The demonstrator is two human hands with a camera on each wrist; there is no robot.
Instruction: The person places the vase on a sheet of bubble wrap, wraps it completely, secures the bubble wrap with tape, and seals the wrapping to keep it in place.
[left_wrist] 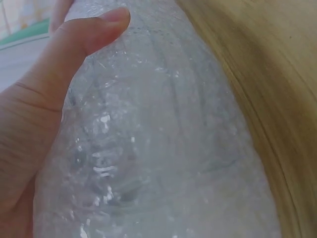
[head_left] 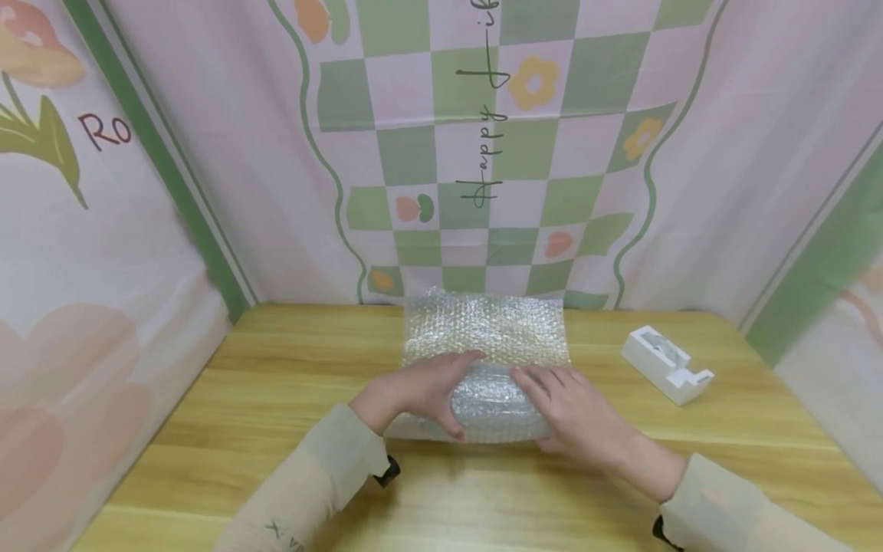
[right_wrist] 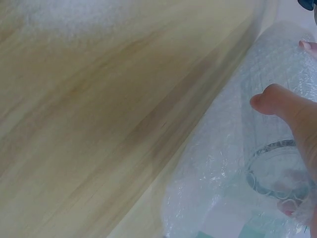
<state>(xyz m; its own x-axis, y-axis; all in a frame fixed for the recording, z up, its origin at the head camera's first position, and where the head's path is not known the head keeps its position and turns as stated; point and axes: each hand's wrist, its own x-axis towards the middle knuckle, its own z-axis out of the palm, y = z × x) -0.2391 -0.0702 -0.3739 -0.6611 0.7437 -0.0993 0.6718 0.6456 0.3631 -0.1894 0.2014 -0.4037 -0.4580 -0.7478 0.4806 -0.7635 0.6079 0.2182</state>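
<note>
A clear glass (right_wrist: 253, 181) with a round rim shows through the layers of bubble wrap (head_left: 498, 405) rolled around it. The roll lies on its side across the table, and a flat length of the same sheet stretches from it to the back edge. My left hand (head_left: 429, 389) grips the roll's left part, thumb along the near side and fingers over the far side. At the right end my right hand (head_left: 578, 408) holds it, fingers over the top and thumb (right_wrist: 277, 101) on the near side.
A white tape dispenser (head_left: 664, 366) sits on the wooden table (head_left: 297, 399) to the right of the roll. Behind the table hangs a patterned curtain (head_left: 476, 153), with more curtain at both sides.
</note>
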